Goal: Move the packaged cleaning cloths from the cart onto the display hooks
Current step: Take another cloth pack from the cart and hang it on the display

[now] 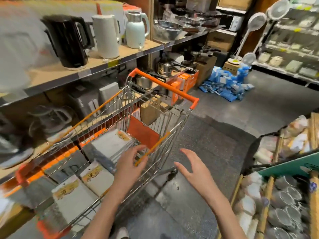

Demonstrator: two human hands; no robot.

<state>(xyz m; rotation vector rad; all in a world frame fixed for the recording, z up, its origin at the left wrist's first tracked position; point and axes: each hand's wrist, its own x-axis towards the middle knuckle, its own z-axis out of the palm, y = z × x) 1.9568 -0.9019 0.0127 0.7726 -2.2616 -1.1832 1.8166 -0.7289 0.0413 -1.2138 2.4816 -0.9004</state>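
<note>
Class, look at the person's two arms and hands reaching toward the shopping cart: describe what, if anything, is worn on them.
Both forearms are bare as far as the picture's bottom edge, with no sleeves showing. The left hand and right hand wear no gloves, and no rings, watch or bracelets can be made out, though the picture is somewhat blurred.

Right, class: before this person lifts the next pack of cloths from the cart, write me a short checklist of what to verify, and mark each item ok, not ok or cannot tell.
1. Packs left in the cart: ok, a stack of packs stands inside.
2. Left hand free to grip: ok, fingers loosely curled over the cart's rim, holding nothing.
3. Right hand free: ok, open in the air beside the cart.
4. Way to the stack clear: ok, nothing lies over it.
5. Display hooks ready: cannot tell, none show clearly in this view.
6. Floor by the cart clear: ok; the blue packets lie further off.
</note>
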